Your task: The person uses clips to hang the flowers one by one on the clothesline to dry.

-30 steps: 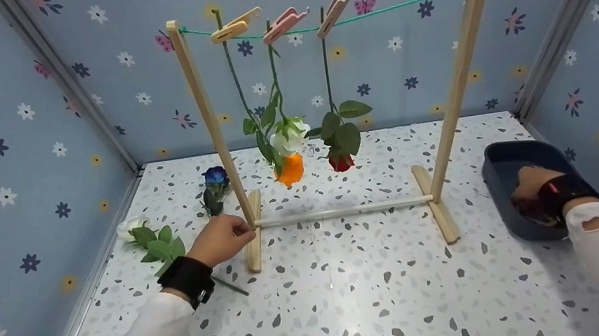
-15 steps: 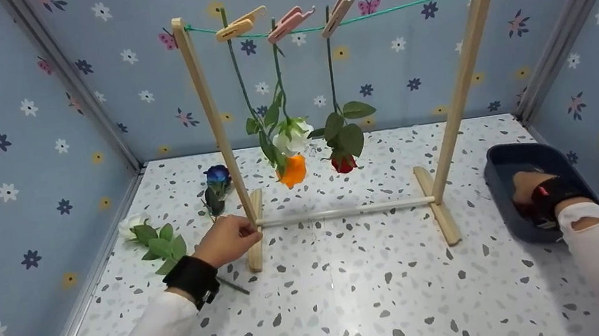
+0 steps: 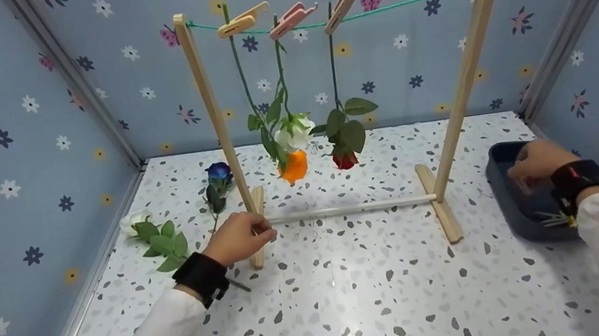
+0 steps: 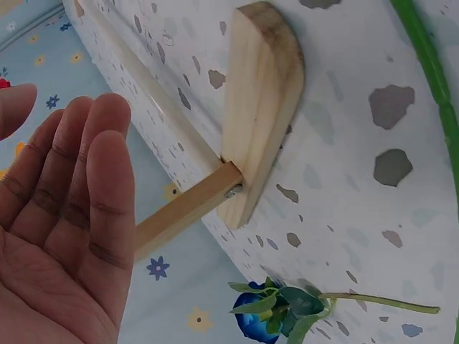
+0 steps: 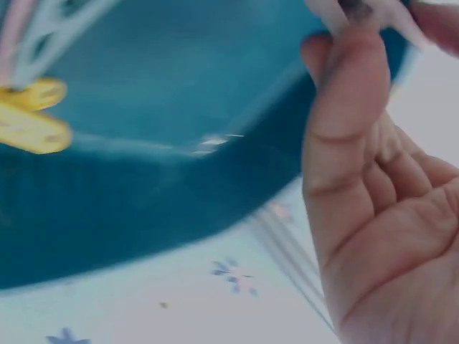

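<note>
My left hand [image 3: 239, 236] rests by the left foot [image 3: 256, 220] of a wooden drying rack [image 3: 211, 116]. In the left wrist view its fingers [image 4: 86, 186] are straight, close to the foot [image 4: 262, 107] and holding nothing. My right hand [image 3: 533, 160] hovers over a dark blue tray [image 3: 536, 229]. In the blurred right wrist view its fingertips [image 5: 344, 86] pinch a pale clothes peg [image 5: 362, 11]. Three pegs on the green line [image 3: 405, 2] hold an orange flower [image 3: 294, 166], a white one [image 3: 295, 133] and a red rose [image 3: 345, 159] upside down.
A blue rose [image 3: 217, 172] lies on the speckled table behind my left hand, also in the left wrist view [image 4: 251, 322]. A white rose [image 3: 133, 220] with leaves lies near the left wall. A yellow peg [image 5: 29, 125] stays in the tray [image 5: 179, 186]. Flowered walls close three sides.
My right hand has risen out of the tray towards its far rim, pinching a peg. My left hand has stayed at the rack's left foot, edging slightly right.
</note>
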A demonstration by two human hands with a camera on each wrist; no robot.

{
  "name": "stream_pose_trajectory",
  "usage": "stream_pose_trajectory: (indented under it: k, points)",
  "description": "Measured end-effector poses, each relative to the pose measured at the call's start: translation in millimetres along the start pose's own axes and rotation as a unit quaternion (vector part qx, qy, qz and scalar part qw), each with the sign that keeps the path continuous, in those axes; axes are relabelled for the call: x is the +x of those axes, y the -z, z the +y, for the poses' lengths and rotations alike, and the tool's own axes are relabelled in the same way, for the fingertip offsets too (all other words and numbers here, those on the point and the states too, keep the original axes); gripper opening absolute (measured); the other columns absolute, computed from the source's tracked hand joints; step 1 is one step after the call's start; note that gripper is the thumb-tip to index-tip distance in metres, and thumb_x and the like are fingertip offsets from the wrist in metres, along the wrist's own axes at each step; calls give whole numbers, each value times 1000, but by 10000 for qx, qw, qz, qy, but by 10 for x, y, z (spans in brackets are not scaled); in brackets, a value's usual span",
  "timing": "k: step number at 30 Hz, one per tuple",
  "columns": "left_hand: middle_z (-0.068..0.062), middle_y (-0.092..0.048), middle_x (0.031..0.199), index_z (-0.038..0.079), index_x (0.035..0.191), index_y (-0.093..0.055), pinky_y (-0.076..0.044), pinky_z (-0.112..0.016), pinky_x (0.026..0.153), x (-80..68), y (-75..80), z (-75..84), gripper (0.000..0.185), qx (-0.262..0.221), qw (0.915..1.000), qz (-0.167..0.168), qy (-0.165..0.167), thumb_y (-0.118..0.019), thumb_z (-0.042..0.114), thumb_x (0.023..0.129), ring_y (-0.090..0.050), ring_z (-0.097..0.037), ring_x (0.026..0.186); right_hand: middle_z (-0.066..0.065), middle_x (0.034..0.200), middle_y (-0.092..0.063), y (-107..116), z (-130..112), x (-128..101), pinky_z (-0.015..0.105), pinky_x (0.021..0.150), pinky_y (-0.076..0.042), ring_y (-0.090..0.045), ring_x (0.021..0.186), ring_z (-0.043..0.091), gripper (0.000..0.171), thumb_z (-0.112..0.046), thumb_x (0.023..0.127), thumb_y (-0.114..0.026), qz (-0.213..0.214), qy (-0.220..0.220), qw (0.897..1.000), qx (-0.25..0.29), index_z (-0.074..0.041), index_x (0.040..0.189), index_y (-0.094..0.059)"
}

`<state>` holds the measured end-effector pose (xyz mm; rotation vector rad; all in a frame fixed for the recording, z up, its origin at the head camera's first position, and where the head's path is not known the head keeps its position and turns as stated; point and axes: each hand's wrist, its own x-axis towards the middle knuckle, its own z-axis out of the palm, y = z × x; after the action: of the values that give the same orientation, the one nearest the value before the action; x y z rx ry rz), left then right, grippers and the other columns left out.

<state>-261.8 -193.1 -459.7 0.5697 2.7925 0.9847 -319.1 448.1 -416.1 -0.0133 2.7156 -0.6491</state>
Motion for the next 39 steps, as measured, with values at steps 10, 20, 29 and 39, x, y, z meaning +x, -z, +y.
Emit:
stream_pose_trajectory:
  k: [10,20,29,39]
  points:
    - [-7,-79,98,5,111,-80,-60,-36,76,78,-109,407,25,-339,9980,195,-502,-79,28,101,-69,-16,80,7,84,-74,4,-1003,-385,30,63,-60,-70,70,17,30,-6,93,-75,194,1419,9869,745,1,115,-57]
    - [-12,-81,108,3,114,-79,-66,-39,83,129,-282,913,23,-739,9835,517,-1570,-82,21,99,-78,-24,92,28,102,-79,-501,-1754,-620,29,77,-67,-80,87,14,31,19,84,-74,-118,3951,8944,2095,11,107,-54]
    - [-17,-79,123,-2,130,-74,-67,-39,87,175,-464,1248,38,-929,9662,477,-2356,-83,18,99,-78,-31,107,22,107,-80,-1020,-2075,-596,27,83,-64,-78,94,12,30,13,84,-83,292,5056,8300,2339,6,103,-60]
    - [-11,-83,102,1,118,-80,-66,-35,78,228,-574,1289,20,-892,9531,465,-2856,-77,13,102,-78,-23,90,18,107,-77,-1277,-2171,-526,23,82,-57,-72,94,5,35,10,82,-86,703,5185,8217,2259,5,109,-63]
